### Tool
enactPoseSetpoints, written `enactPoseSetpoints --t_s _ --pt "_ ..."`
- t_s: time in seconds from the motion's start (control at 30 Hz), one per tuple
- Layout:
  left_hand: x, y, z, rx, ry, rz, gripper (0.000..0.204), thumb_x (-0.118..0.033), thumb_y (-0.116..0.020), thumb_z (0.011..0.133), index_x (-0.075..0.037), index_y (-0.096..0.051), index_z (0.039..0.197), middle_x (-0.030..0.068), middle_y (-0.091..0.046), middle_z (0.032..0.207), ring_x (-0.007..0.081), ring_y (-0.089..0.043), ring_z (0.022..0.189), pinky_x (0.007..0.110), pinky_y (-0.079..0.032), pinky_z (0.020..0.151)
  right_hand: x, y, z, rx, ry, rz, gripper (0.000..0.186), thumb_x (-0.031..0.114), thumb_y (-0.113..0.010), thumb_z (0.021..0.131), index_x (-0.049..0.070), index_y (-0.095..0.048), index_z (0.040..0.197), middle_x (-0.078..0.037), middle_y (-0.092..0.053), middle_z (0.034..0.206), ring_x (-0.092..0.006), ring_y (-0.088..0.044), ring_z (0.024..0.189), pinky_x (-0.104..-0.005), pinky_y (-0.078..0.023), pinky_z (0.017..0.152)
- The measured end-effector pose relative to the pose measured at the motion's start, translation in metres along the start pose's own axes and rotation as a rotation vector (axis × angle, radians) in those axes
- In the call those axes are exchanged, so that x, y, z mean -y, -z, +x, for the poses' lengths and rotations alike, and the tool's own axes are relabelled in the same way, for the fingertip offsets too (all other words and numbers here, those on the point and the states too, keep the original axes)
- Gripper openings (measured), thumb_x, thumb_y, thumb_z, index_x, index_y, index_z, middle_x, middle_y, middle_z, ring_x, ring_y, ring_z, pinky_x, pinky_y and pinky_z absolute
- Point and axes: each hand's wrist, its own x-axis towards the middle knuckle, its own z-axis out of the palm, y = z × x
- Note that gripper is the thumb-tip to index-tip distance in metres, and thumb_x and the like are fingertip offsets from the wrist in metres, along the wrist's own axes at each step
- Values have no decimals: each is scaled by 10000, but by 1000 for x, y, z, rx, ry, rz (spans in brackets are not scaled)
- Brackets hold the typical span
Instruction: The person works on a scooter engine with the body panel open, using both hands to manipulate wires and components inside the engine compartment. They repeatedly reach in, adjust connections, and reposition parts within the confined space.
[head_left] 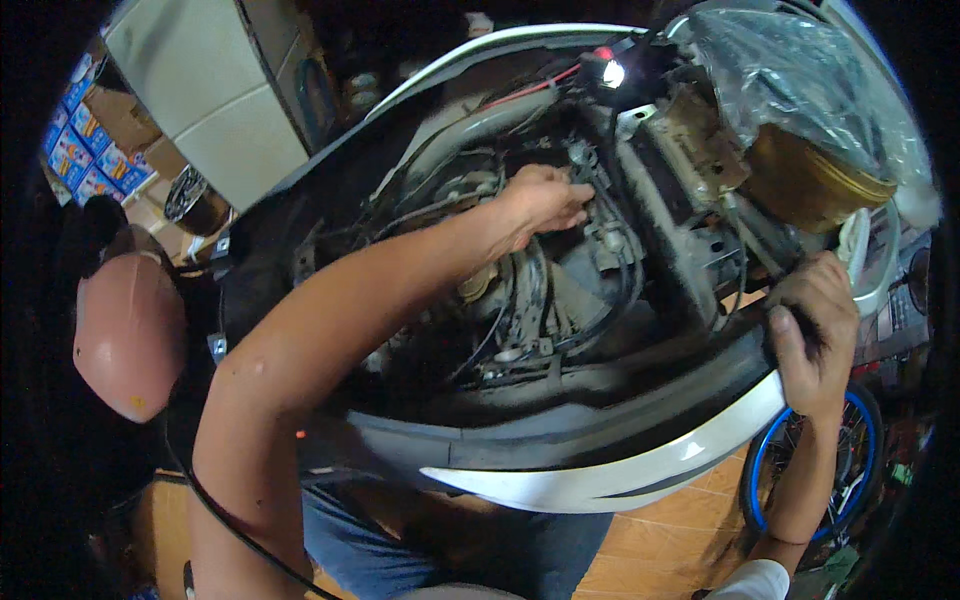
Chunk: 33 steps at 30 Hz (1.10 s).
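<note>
In front of me is a scooter with its inner frame and engine bay (570,300) uncovered, full of hoses, cables and dusty metal parts. My left hand (548,205) reaches across into the middle of the bay, fingers curled together near a dark cable or hose (622,225). What those fingers hold, if anything, is too small to make out. On the right, my right hand (815,320) is wrapped over the dark edge of the scooter's body panel (690,440), which has a white glossy strip along its lower side.
A lit work lamp (612,72) shines beyond the bay. Clear plastic (790,80) covers part of a brown-yellow rounded piece (820,185) at the far right. A pink mirror housing (130,335) stands at left, near boxes (95,150). A blue-rimmed wheel (870,440) is lower right.
</note>
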Motion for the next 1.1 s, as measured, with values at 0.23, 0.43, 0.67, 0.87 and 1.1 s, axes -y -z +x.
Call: enactPoseSetpoints --t_s 0.23,0.43,0.67,0.87,1.1 --pt "6 -2 11 -8 -28 87 309 -225 -798 855 -8 -648 1016 94 -664 1024 181 -647 936 298 -568 866 -6 4 -8 125 10 -55 185 135 -586 837 -50 -593 839 -154 -580 821 -310 -522 829 -392 -409 835" --pt "10 -4 16 37 -8 67 394 -281 -818 841 -3 -623 1041 86 -660 1062 178 -646 941 277 -564 845 -13 1 -11 98 27 -122 254 198 -582 840 -56 -578 831 -153 -556 822 -296 -508 820 -371 -397 820" --pt "4 -8 12 -19 10 141 401 -331 -828 833 -33 -602 977 72 -651 959 158 -663 856 267 -571 773 -10 6 -10 156 -15 -104 261 197 -578 835 -63 -587 845 -168 -560 839 -319 -526 867 -398 -398 908" --pt "12 -7 19 -28 -87 45 324 -262 -834 822 -22 -616 811 61 -637 724 146 -675 620 243 -527 461 -32 4 -31 64 12 -168 244 165 -542 904 -74 -592 897 -160 -592 908 -296 -545 936 -404 -375 1000" --pt "2 11 -3 -96 -259 361 282 -281 -777 867 -28 -701 968 75 -684 934 186 -681 879 329 -569 753 -61 26 -70 125 -255 -260 432 266 -520 1044 -12 -578 1369 -157 -591 1380 -269 -540 1312 -376 -366 1143"
